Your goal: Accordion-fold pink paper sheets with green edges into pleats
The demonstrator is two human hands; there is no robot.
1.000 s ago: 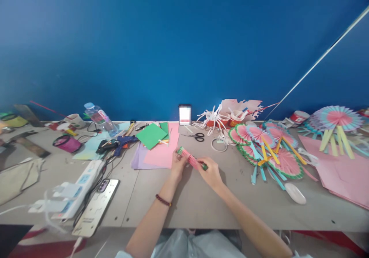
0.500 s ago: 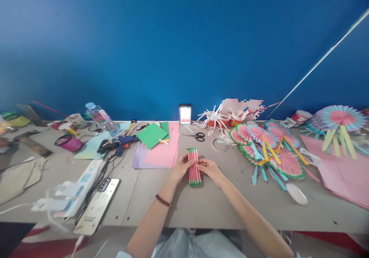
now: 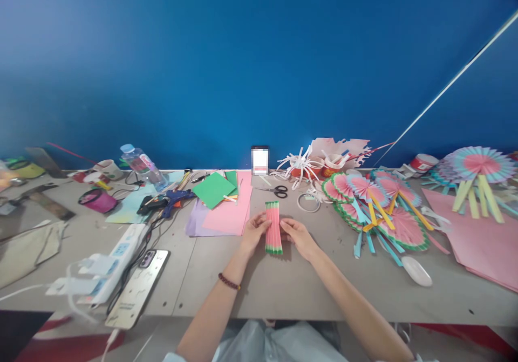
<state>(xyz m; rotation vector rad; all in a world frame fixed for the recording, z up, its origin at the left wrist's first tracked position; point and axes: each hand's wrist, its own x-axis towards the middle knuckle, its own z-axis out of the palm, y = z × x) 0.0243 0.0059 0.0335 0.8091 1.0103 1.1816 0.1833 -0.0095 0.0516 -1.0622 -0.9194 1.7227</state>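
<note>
A narrow strip of accordion-pleated pink paper (image 3: 274, 228) with green ends stands between my two hands, its folds running away from me. My left hand (image 3: 254, 231) pinches its left edge, thumb on top. On the other side my right hand (image 3: 296, 235) grips the right edge, the fingertips partly hidden under the paper. Beyond the strip lie black-handled scissors (image 3: 280, 191) and a pale ring-shaped roll (image 3: 308, 203). Green sheets (image 3: 213, 190) rest on pink and purple paper (image 3: 226, 219) to the left.
Finished pleated fans (image 3: 400, 227) pile up on the right beside a white spoon-like piece (image 3: 416, 272). To the left are a phone (image 3: 137, 289), a power strip (image 3: 119, 262), a blue glue gun (image 3: 174, 201) and a water bottle (image 3: 143, 166). A blue wall (image 3: 259, 70) borders the table.
The pleated paper has turned slightly and now shows a flatter, smoother pink face. My right fingers have shifted from its front to its right edge.
</note>
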